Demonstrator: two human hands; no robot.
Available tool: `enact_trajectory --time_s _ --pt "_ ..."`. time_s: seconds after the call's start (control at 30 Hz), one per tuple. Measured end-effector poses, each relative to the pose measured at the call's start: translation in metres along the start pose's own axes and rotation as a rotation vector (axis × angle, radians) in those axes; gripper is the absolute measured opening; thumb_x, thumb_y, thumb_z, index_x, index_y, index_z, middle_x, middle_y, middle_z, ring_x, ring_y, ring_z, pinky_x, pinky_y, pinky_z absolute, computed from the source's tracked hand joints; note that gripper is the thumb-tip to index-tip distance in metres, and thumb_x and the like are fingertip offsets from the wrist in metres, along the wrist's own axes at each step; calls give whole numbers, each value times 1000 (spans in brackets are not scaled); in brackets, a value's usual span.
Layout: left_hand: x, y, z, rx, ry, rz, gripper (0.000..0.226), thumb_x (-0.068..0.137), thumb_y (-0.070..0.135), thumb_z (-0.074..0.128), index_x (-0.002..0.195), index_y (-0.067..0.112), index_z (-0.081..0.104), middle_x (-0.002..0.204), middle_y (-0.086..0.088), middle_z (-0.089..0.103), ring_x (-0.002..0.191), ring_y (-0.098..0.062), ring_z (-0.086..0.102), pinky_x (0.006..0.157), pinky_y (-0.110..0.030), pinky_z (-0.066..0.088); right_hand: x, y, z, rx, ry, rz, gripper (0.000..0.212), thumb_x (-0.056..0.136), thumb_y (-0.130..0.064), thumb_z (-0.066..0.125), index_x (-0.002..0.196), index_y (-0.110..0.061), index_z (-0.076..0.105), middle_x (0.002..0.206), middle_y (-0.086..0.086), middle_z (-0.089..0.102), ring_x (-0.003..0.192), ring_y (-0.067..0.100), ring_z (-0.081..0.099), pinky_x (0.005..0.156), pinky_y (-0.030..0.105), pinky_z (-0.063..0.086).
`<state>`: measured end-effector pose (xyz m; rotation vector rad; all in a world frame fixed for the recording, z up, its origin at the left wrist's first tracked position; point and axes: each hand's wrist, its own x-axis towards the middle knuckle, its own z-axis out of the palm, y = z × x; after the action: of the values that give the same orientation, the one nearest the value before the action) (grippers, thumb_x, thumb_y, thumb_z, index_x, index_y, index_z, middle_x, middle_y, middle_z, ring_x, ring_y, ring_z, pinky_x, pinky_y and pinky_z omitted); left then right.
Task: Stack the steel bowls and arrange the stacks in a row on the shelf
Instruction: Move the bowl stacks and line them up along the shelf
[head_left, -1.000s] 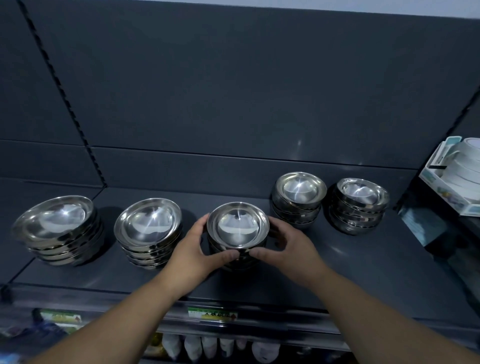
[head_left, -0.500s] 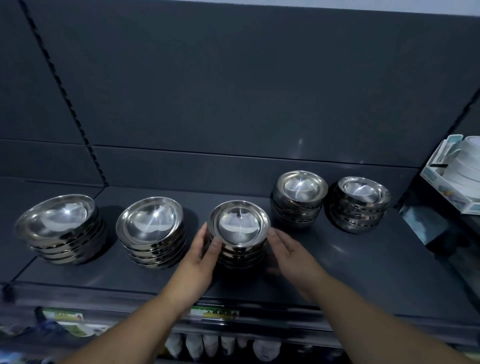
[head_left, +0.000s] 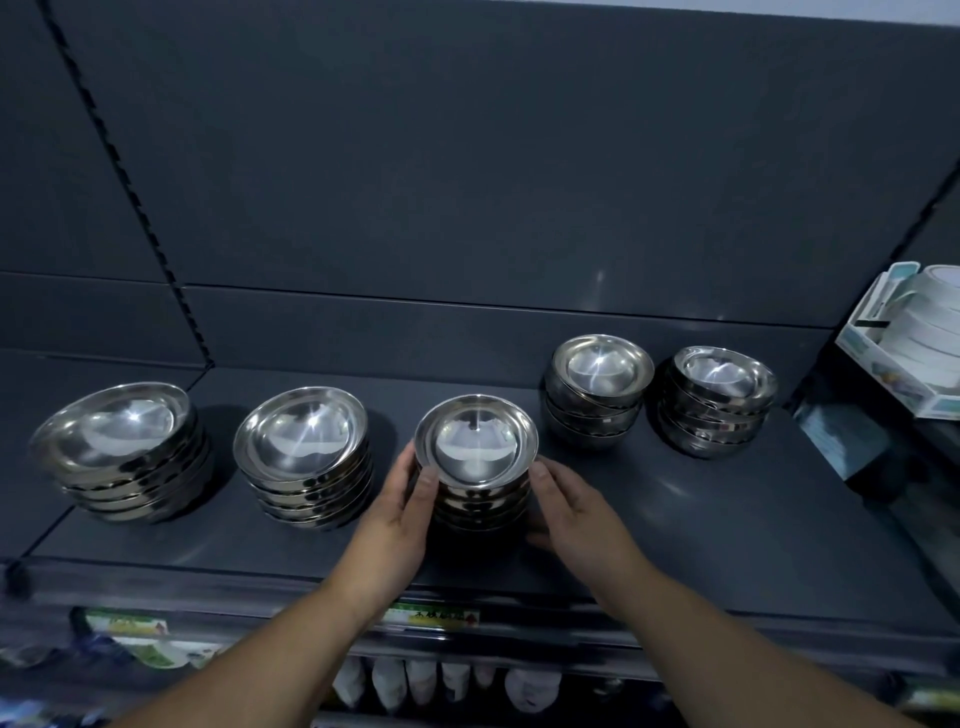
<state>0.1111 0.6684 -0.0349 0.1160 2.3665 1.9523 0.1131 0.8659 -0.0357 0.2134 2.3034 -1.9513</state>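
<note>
Grip on the middle stack (head_left: 475, 467) comes from the left hand (head_left: 400, 514), whose thumb lies on the near side of the bowls while its fingers wrap the left flank. The right hand (head_left: 576, 514) lies with fingers straight along the right flank, touching the bowls or just beside them, and holds nothing. The stack stands upright on the shelf (head_left: 675, 545), about midway along it, between the second stack (head_left: 306, 457) and the fourth stack (head_left: 597, 395). The step looks like truing this stack and setting it into the row. To do it well, I would press both palms low on the flanks, not at the top rim, so that the bowls move as one. Polished steel nested on steel likely skids with little push. Slide rather than lift. For line, the far-left stack (head_left: 124, 457) and the second stack sit about level with it, while the fourth and the fifth stack (head_left: 719, 400) stand nearer the back wall, so the row bends. Either this one goes back a little or those two come forward. Sideways it looks closer to the fourth stack than to the second, so a small nudge leftwards may even the spacing. Let go gently, fingers opening outward, and check that the top bowl sits level.
</note>
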Motion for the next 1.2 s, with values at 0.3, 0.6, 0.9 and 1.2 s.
enact_trajectory --time_s 0.3,0.6,0.9,1.2 --pt "5 -6 -6 147 -19 -14 94 70 32 83 147 34 29 135 20 52 126 5 45 100 -11 34 5 -9 -12 -320 -44 -106 93 61 -49 85 142 -34 43 137 -14 55 126 3 51 106 28 44" --pt "13 -12 -8 191 2 2 99 61 38 87 142 43 32 137 20 51 132 -5 42 113 -32 34 11 -6 -11 -349 -4 -179 80 64 -26 90 135 -31 53 127 -10 63 122 5 54 103 25 44" --pt "10 -6 -8 214 10 22 99 67 23 87 146 36 29 131 20 52 125 2 45 88 2 31 11 -2 -9 -327 13 -179 78 63 -25 90 132 -31 52 116 -15 65 108 -2 60 82 0 43" --pt "9 13 -10 119 7 -4 107 67 47 75 151 37 9 145 19 36 134 -2 36 113 -27 30 14 -8 -12 -253 13 -205 68 74 -43 79 136 -31 51 126 -16 63 117 -2 58 98 16 46"
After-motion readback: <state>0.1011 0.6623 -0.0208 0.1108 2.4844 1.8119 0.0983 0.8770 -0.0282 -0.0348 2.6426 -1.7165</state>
